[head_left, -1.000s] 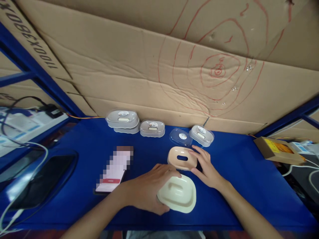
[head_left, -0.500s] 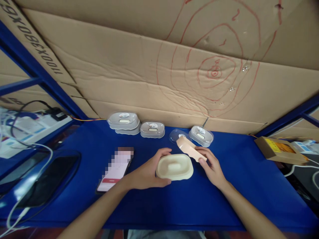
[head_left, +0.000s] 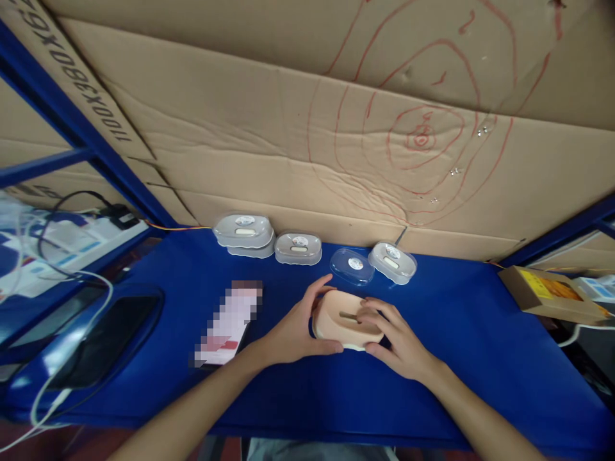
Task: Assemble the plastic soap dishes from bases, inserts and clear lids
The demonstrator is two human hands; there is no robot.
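Observation:
A peach oval insert with a slot in its middle now sits on the cream oval tray, whose lower edge barely shows beneath it. My left hand curves round the left end of the pair, thumb at the front and fingers behind. At the right end, my right hand grips the insert, its thumb on the near edge and its fingers over the far rim and inside. Just behind the hands lies a clear plastic lid with a round sticker.
Along the cardboard wall stand lidded oval boxes: a stack at left, one box mid-table, another at right. A phone lies left of my arm. Cables and a power strip crowd the left; a cardboard carton is at right.
My right hand has brought the peach insert left and down onto the cream tray, turning it from tilted to flat. The clear lid behind is now uncovered. My left hand stays round the tray.

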